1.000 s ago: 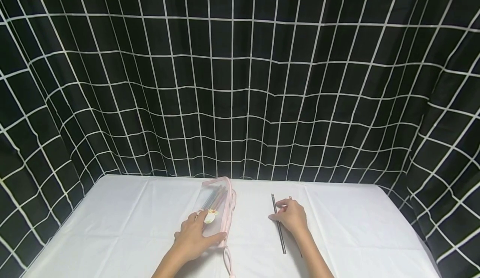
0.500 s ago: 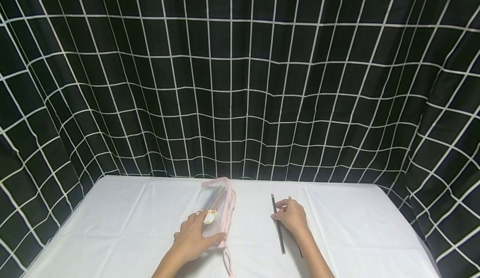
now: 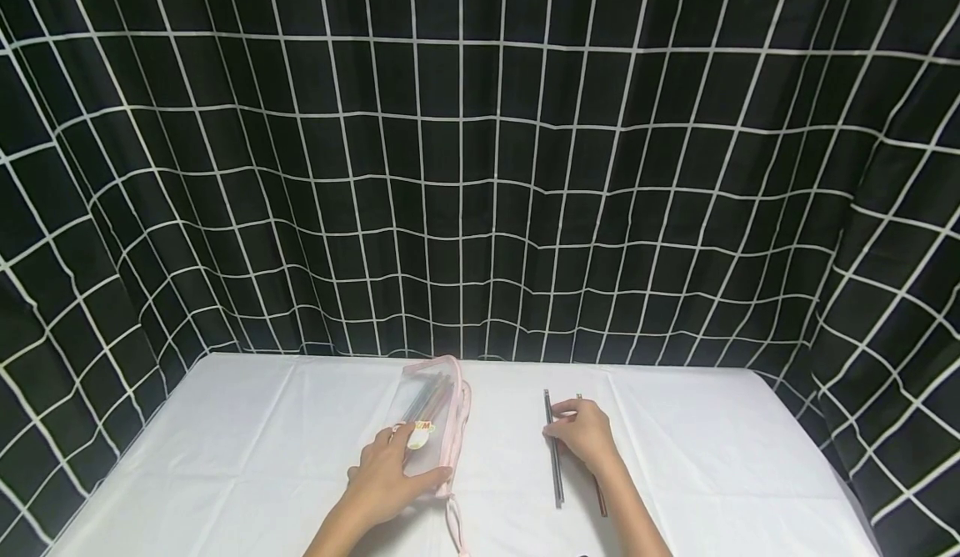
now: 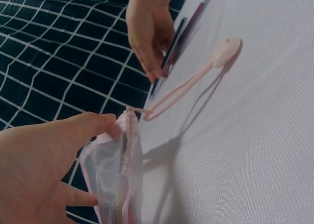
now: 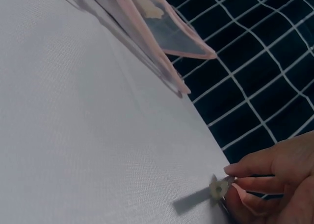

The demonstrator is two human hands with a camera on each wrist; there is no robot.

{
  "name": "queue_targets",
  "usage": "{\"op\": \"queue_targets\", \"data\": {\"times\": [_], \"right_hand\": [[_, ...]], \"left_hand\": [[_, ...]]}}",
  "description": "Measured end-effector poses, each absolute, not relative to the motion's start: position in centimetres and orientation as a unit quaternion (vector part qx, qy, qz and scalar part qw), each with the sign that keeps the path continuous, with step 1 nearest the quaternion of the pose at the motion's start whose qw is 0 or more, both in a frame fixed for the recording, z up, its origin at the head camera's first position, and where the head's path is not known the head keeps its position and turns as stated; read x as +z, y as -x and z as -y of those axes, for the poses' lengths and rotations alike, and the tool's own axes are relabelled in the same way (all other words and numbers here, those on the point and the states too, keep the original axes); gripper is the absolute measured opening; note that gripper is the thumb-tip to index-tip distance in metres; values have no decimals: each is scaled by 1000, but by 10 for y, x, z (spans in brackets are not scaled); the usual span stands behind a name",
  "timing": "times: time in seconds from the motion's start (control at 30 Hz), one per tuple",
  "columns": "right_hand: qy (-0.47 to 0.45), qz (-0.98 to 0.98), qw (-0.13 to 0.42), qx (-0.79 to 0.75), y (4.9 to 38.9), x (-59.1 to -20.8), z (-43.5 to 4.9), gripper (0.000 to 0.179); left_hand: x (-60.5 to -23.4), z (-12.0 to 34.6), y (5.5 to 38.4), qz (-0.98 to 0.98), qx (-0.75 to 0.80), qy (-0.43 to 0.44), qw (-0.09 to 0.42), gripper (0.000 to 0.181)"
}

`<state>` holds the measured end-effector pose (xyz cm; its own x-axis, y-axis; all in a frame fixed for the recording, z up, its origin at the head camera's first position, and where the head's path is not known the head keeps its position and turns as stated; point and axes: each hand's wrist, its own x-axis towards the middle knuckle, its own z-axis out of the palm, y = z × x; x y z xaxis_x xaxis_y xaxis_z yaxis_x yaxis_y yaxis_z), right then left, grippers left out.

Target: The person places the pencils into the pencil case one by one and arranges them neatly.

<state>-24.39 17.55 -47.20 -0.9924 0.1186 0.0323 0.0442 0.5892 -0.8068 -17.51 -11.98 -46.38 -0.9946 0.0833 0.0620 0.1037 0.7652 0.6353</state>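
Note:
A see-through mesh pencil case [image 3: 431, 457] with pink trim lies left of the table's middle, with several slim sticks inside and a round label on top. My left hand [image 3: 386, 474] grips it across the near end, thumb at the zip edge and fingers over the mesh. A pink cord pull [image 4: 226, 52] hangs from its zip. To the right, my right hand [image 3: 585, 432] pinches a long slim dark rod [image 3: 556, 465] between thumb and fingertips. In the right wrist view, the rod's near end [image 5: 219, 188] looks pale, with a small hole.
A second slim rod [image 3: 602, 499], dark reddish, lies on the white tablecloth [image 3: 697, 449], partly under my right hand and forearm. A black curtain with white grid lines [image 3: 480, 165] stands behind the table and along both sides.
The dark rod's near end has swung a little to the left, and the right hand has shifted slightly. My left hand and the pencil case stay in place.

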Motion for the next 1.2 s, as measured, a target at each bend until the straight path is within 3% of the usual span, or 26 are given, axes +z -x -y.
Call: {"op": "queue_targets", "data": {"times": [1.2], "right_hand": [[28,847,18,530,243,-457,-135,44]], "left_hand": [[-464,121,176,940,-338,52,20,91]]}}
